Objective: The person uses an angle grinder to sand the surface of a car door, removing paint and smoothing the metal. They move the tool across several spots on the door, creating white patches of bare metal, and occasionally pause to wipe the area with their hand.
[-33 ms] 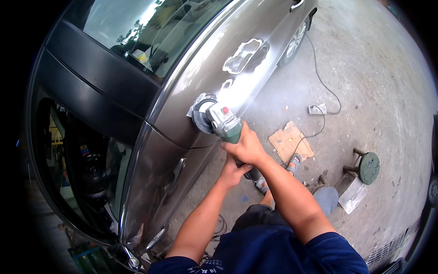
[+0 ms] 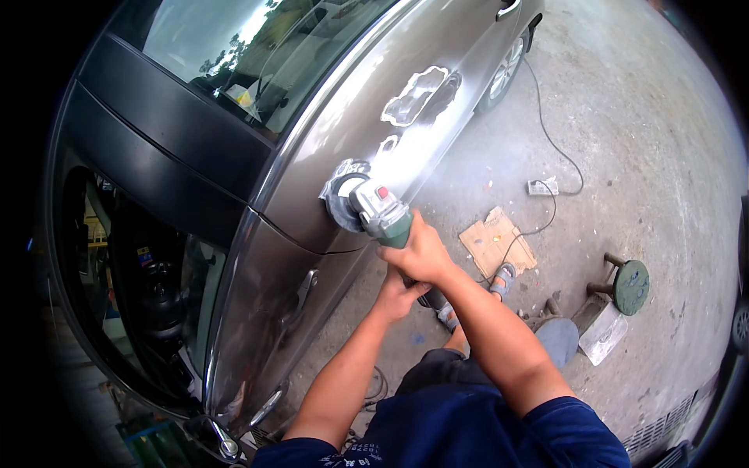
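My right hand (image 2: 424,249) is wrapped round the front of an angle grinder (image 2: 382,209) with a green body, a silver head and a red button. Further back along the same tool, my left hand (image 2: 399,295) closes on its body, partly hidden behind the right wrist. The grinder's round disc (image 2: 344,201) lies against a sanded patch on the car's grey-brown door panel (image 2: 312,175). Beyond it, a larger bare patch (image 2: 416,97) with a pale rim and a small ringed spot (image 2: 388,144) mark the same panel.
A power cord (image 2: 558,144) runs over the concrete floor past a white socket box (image 2: 543,186). Flattened cardboard (image 2: 498,240) lies by my feet. To the right stand a green-topped stool (image 2: 630,287) and a grey round stool (image 2: 559,343). A door handle (image 2: 300,300) juts out nearby.
The grinder's head and disc have shifted very slightly left and up on the panel. Both hands keep their hold.
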`<move>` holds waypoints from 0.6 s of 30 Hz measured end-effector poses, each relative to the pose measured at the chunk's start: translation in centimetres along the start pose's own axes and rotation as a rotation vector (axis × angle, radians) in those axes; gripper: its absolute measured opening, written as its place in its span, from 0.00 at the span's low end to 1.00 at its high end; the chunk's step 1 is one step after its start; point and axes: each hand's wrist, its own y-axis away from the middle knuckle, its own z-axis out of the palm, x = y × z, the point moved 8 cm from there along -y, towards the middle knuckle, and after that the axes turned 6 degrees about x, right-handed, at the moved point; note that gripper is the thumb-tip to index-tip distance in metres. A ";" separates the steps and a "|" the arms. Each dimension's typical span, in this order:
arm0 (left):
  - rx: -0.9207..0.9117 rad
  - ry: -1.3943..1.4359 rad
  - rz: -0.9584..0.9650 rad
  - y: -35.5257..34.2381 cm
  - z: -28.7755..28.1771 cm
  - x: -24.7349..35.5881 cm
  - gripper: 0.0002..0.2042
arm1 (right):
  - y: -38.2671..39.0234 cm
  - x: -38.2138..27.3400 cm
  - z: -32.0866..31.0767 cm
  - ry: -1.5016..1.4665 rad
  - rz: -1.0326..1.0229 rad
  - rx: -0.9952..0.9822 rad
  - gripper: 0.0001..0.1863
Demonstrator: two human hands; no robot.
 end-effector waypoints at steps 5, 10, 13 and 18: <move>0.033 0.073 0.051 1.7 0.2 -1.4 0.38 | 1.4 0.8 1.5 0.047 -0.083 -0.021 0.37; -0.025 0.058 -0.005 0.9 -0.5 -2.1 0.36 | 0.7 0.6 1.3 0.022 -0.084 -0.007 0.37; 0.087 0.093 0.110 2.4 0.6 -0.6 0.34 | 1.8 1.4 2.1 0.025 -0.055 -0.069 0.39; 0.018 0.022 0.047 1.7 -0.9 -1.5 0.32 | 1.0 -0.4 1.9 0.056 -0.040 -0.064 0.38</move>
